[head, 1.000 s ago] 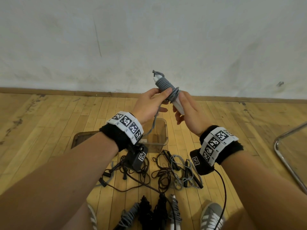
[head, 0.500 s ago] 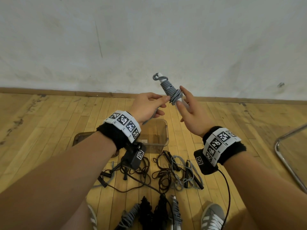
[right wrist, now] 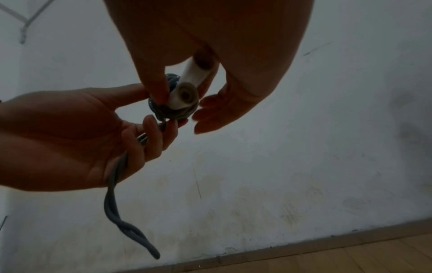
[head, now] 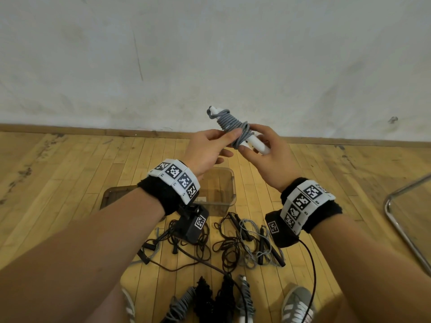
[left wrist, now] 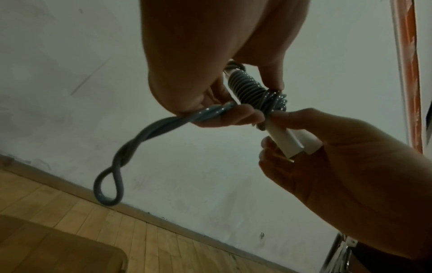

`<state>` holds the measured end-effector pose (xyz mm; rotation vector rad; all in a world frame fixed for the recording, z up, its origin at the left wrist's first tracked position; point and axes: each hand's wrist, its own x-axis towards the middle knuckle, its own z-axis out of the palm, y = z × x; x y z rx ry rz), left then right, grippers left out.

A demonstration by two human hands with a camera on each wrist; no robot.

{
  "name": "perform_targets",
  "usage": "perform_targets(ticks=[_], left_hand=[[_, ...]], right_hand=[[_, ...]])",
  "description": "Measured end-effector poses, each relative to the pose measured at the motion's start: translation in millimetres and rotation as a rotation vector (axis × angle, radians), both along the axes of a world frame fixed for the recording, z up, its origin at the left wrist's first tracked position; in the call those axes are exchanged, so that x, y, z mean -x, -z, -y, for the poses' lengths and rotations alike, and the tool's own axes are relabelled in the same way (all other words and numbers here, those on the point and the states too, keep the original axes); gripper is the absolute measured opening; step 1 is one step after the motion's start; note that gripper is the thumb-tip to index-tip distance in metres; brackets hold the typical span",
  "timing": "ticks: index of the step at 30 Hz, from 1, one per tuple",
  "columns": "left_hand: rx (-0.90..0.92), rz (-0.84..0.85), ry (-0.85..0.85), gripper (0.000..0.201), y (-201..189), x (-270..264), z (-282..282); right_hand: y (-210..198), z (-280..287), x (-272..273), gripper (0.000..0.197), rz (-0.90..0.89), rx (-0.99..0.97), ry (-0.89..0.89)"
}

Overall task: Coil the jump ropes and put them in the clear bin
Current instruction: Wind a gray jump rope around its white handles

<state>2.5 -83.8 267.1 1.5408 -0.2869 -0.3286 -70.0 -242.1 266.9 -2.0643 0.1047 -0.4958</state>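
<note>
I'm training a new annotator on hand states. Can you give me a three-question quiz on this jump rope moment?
1. True or false: the clear bin already holds a coiled rope.
2. Which hand grips the loose twisted tail of the grey rope?
3. What does the right hand hold: A) white handles, B) a black rope, C) nothing?

Key: 1. False, none visible inside. 2. The left hand. 3. A.

Grey cord jump rope wound on white handles (head: pixel 235 129): 12 o'clock, above clear plastic bin (head: pixel 229 183); loose dark ropes (head: pixel 235 243) on wooden floor (head: pixel 70 173), 6 o'clock.
</note>
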Motion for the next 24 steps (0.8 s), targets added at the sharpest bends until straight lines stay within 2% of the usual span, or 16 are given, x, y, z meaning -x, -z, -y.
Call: perform_targets(ticks=[3, 5, 13, 19, 21, 24], left_hand=[[0.026, 0.019, 0.033, 0.028, -3, 1, 0], [0.009, 0.024, 0.049, 0.026, -2, 1, 0], [-0.098, 0.009, 0.056, 0.04, 6, -3, 0], [-0.068, -0.037, 0.041, 0.027, 4, 0, 3], [-0.034, -0.047, 0.027, 0.024, 3, 1, 4], [0.007, -0.095, 0.0, 0.037, 0, 0, 4]], right_hand=[[-7, -2, 3, 0.05, -0.07, -0.165, -0.064], [-6, -1, 5, 0.049, -0.106, -0.172, -0.112], [2, 9, 4, 0.052, -0.032, 0.039, -0.053], [2, 8, 4, 0.051, -0.015, 0.277, 0.018], [2, 6, 2, 0.05, -0.016, 0.291, 0.012], [7, 1, 0, 0.045, -0.042, 0.194, -0.063]])
